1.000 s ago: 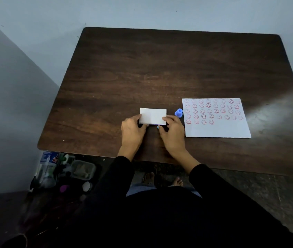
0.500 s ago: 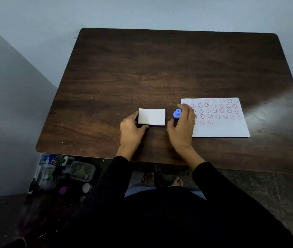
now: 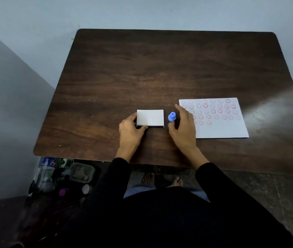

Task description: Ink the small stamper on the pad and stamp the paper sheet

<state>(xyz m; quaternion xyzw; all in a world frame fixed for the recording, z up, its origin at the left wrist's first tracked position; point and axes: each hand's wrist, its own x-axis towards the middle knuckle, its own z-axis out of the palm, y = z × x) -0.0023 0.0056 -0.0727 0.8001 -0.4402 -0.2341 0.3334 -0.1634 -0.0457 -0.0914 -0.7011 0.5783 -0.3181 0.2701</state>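
Note:
The ink pad (image 3: pixel 150 117), a small box with its white lid closed, lies on the dark wooden table (image 3: pixel 160 68). My left hand (image 3: pixel 130 133) grips its left front corner, thumb on the front edge. A small blue stamper (image 3: pixel 172 116) stands upright just right of the pad. My right hand (image 3: pixel 184 127) curves around the stamper from the right, thumb tip in front of its base and fingers spread beside it; none visibly clasps it. The white paper sheet (image 3: pixel 219 129) lies further right with several rows of red smiley stamps, and that hand covers its left edge.
The table's near edge runs just under my wrists. On the floor at the left, under the table's corner, stand a plastic bottle (image 3: pixel 46 173), a clear container (image 3: pixel 82 172) and small jars. My bare feet (image 3: pixel 161 179) show below the edge.
My right hand left the pad's right front corner and moved right to the blue stamper, first covering it, now curved beside it. The left hand stays on the pad.

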